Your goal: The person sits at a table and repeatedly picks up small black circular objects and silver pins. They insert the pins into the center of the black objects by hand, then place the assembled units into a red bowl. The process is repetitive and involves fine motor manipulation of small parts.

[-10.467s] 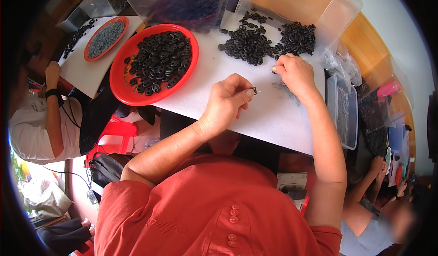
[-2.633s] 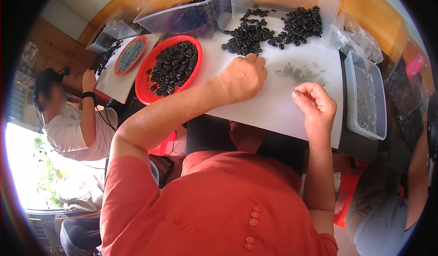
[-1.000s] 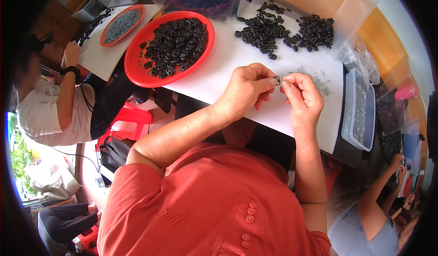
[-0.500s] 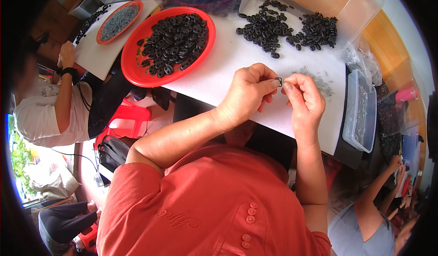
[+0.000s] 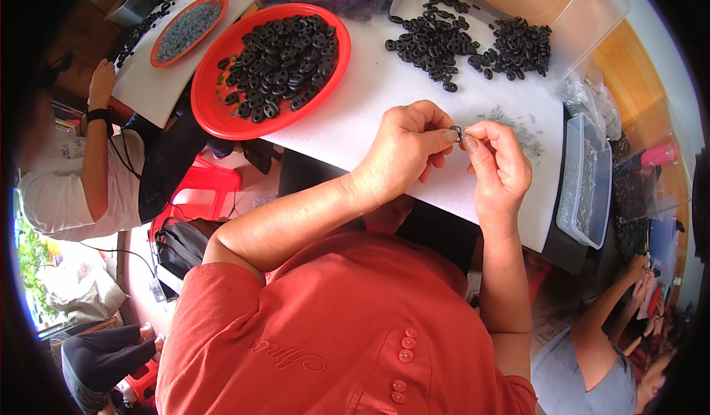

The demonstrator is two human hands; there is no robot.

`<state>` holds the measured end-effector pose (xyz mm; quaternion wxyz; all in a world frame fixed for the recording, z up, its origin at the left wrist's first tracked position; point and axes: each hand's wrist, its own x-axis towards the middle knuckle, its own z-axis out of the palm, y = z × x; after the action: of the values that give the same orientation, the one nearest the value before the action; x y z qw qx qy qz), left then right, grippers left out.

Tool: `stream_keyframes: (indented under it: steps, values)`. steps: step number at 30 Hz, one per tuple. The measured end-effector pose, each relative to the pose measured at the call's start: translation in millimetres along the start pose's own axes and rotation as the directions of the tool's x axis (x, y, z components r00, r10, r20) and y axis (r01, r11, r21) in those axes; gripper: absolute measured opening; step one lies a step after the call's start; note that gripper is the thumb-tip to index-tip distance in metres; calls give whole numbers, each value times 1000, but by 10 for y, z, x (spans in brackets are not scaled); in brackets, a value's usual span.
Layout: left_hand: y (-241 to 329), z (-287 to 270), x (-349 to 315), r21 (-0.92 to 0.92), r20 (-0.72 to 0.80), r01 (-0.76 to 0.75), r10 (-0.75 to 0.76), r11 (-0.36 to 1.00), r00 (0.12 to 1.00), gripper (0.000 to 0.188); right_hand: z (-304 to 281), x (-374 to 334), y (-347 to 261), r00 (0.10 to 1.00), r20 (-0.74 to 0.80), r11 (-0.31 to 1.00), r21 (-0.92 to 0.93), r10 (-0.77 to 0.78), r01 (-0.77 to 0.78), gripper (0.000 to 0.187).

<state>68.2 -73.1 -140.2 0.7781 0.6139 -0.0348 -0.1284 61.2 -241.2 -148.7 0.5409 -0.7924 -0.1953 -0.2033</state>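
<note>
Above the front of the white tabletop, my left hand [image 5: 403, 147] pinches a small black oval piece with holes [image 5: 457, 131] between thumb and forefinger. My right hand [image 5: 500, 160] meets it from the right, its thumb and forefinger pressed together at the piece's edge. Whatever those right fingertips hold is too small to make out. Just beyond the right hand lie scattered thin, pale metal pins [image 5: 518, 128]. Farther back are two heaps of black pieces, a larger-piece heap [image 5: 433, 42] and a smaller-piece heap [image 5: 520, 48].
A red plate [image 5: 214, 112] piled with black pieces stands at left. Beyond it is an orange-rimmed plate [image 5: 185, 32] of grey bits. A clear plastic box [image 5: 584, 226] with pins sits at the right edge. Co-workers sit left, a white shirt [image 5: 81, 193], and right, a grey shirt [image 5: 592, 371].
Both hands stay together at the black piece, with only a slight shift of the right fingers. The view has tilted slightly, moving the plates a little left.
</note>
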Motion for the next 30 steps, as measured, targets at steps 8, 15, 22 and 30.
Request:
stream_keyframes:
  steps: [8, 15, 22, 30]
  values:
    - [-28, 19, -24, 8, -27, -31, 31, 999, 999, 11, -3, -3, -23, 998, 15, 998, -31, 58, -57, 7]
    - [-55, 47, -44, 49, -39, -60, 62, 997, 997, 8, -14, -8, -9, 993, 47, 994, -9, 106, -105, 12]
    - [-98, 75, -45, 91, -66, -99, 105, 991, 992, 8, 6, 4, 15, 994, 65, 995, 23, 91, -92, 14]
    - [-40, 66, -47, 59, -59, -50, 54, 997, 997, 11, -17, -14, -34, 978, 42, 972, 105, 205, -208, 8]
